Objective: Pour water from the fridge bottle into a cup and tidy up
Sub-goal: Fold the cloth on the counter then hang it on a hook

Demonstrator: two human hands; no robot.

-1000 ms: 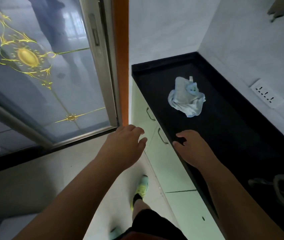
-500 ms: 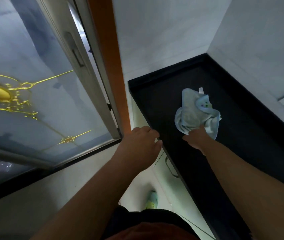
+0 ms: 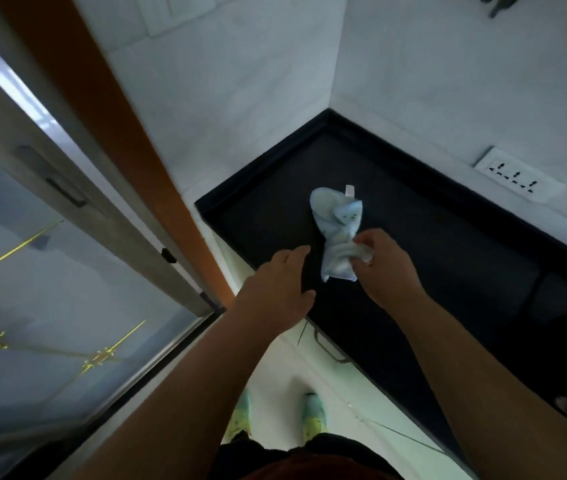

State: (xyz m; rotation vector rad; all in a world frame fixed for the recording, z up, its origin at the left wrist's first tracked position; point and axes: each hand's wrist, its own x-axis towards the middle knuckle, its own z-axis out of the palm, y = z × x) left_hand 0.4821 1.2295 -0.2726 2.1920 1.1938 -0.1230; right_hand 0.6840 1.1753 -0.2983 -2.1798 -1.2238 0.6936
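The right hand (image 3: 384, 268) pinches the cloth (image 3: 339, 233) between thumb and curled fingers, gripping its near end. The cloth, pale blue with a small white tag at its far tip, stretches away from the hand toward the far left corner of the counter (image 3: 448, 244); whether its far end still rests on the dark surface or hangs just clear of it I cannot tell. The left hand (image 3: 280, 289) is spread, fingers loosely extended, holding nothing, hovering over the counter's left front edge just beside the cloth without touching it.

The counter is black with a raised lip against the white walls. Its right end runs out of view, and something round at the lower right edge is cut off and too dark to name. A socket (image 3: 514, 180) sits on the right wall. Below the front edge a drawer handle (image 3: 330, 351) is partly covered by the left forearm. A glass door (image 3: 43, 289) with gold trim fills the left. No bottle or cup is visible.
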